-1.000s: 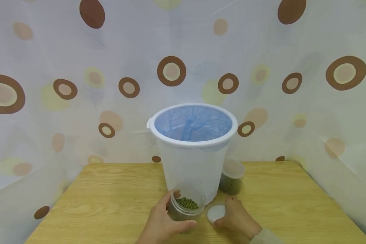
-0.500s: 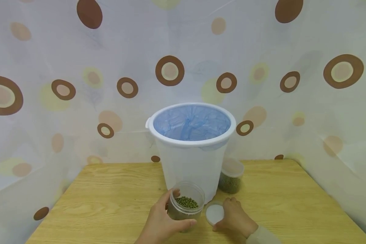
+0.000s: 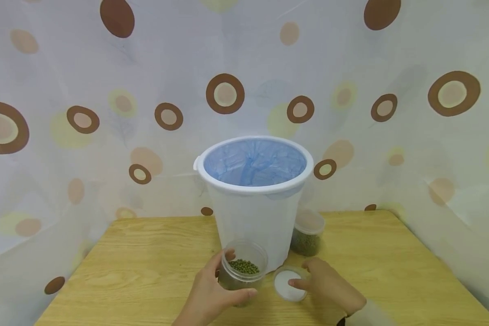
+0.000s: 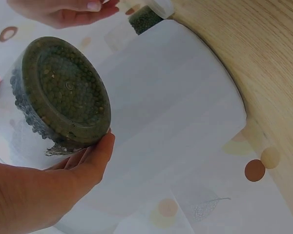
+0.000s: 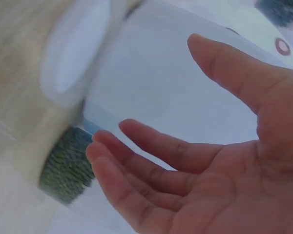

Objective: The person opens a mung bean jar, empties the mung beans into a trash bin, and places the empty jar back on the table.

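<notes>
My left hand (image 3: 209,289) grips a clear plastic jar (image 3: 241,281) round its side, and the jar's open mouth tilts up toward me. Green mung beans (image 3: 244,266) lie inside it. Seen from the left wrist, the jar's round base (image 4: 71,92) is lined with beans. A round white lid (image 3: 286,286) lies on the table just right of the jar. Over the lid's right edge hovers my right hand (image 3: 332,284), its thumb tip overlapping the lid in the head view. In the right wrist view that hand (image 5: 210,180) has loose, spread fingers and an unoccupied palm.
A white bin (image 3: 250,222) with a blue liner (image 3: 261,158) stands directly behind the held jar. At the bin's right side stands a second, lidded jar (image 3: 307,237) of dark green contents. All rest on a wooden table (image 3: 146,262), with a patterned sheet (image 3: 167,59) behind.
My right hand has let go of the lid and drawn slightly right, leaving it on the table. The jar in my left hand has shifted a little left.
</notes>
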{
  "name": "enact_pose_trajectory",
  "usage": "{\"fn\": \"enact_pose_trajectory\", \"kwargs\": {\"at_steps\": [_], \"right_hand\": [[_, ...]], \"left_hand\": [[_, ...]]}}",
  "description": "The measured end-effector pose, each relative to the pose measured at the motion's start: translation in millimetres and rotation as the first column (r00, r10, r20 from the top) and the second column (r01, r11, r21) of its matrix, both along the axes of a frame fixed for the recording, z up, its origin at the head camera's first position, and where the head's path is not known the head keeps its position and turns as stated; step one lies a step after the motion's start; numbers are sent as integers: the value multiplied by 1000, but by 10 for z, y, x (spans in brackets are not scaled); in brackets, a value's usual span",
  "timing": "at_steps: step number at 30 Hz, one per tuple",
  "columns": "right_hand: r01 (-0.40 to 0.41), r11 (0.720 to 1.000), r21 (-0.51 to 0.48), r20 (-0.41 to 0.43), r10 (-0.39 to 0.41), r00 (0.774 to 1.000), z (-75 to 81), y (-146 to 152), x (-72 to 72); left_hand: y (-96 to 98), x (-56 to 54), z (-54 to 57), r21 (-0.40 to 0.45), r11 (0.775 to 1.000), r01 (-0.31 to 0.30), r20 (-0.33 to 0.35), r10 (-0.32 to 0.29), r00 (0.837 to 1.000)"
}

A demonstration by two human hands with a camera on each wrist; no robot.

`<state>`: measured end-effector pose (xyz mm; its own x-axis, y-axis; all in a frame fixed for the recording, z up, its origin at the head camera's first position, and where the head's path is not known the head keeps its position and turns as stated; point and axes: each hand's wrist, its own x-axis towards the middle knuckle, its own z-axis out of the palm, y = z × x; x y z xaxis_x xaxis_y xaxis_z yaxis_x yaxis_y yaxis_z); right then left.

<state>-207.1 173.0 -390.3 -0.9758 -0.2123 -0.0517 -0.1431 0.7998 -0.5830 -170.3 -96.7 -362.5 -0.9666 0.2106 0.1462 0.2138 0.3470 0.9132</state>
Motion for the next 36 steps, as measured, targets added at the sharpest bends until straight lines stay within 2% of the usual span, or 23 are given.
{"fn": "enact_pose_trajectory", "kwargs": {"at_steps": [3,9,12,15,18,21,23,26,31,36], "right_hand": [[-13,999,-52,-13,12,1000,139,63,20],[-103,987,-121,-106,90,990,374,176,49],[-78,986,-150,-188,49,981,519,194,56],[-10,978,-208,-308,-56,950,700,209,44],[40,952,-304,-411,-169,896,885,227,-10],[37,912,-408,-469,-244,849,1042,229,-108],[14,891,-454,-485,-260,835,1128,211,-191],[-28,863,-504,-485,-256,836,1212,161,-347],[-62,828,-557,-450,-239,860,1285,81,-603],[-51,814,-578,-397,-226,890,1358,73,-797]], "left_hand": [[-6,1,13,7,1000,4,9,-4,1000],[-31,35,-8,13,1000,-1,29,1,1000],[-40,50,-7,10,1000,-11,38,11,999],[-41,61,20,2,1000,-17,41,17,999],[-36,77,52,-4,1000,-22,38,22,999],[-31,98,78,-5,1000,-23,37,24,999],[-30,110,88,-3,1000,-22,33,22,999],[-32,124,92,1,1000,-22,28,22,999],[-24,137,94,24,1000,-14,44,13,999],[-14,152,99,42,999,-2,51,0,999]]}}
